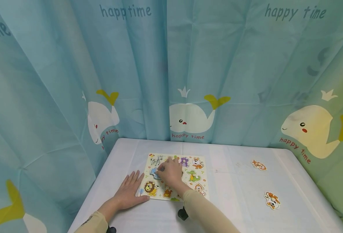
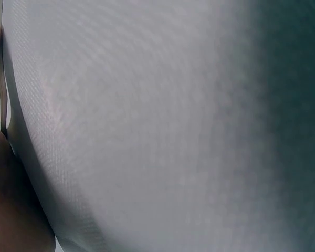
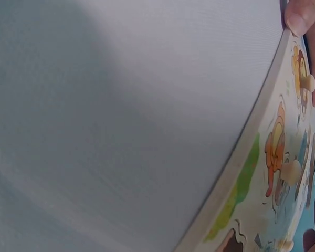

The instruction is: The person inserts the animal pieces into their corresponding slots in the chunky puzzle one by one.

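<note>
A wooden peg puzzle board (image 1: 186,169) with animal pictures lies on the white table. My right hand (image 1: 171,171) is over its left half and pinches a blue animal puzzle piece (image 1: 154,173), which looks slightly tilted over the board; the animal's kind is partly covered by the fingers. Spread flat at the board's left edge is my left hand (image 1: 130,192), its thumb by the near left corner. Around the blue piece sit a zebra (image 1: 156,160) and a lion (image 1: 150,188). In the right wrist view, pegs stand up from the board, and the blue piece cannot be made out clearly.
Two loose puzzle pieces lie on the table's right side: an orange one (image 1: 259,165) farther back and an orange and white one (image 1: 272,200) nearer. Behind the table hangs a blue curtain (image 1: 154,81) with whale prints. The left wrist view shows mostly blurred tablecloth (image 2: 136,126).
</note>
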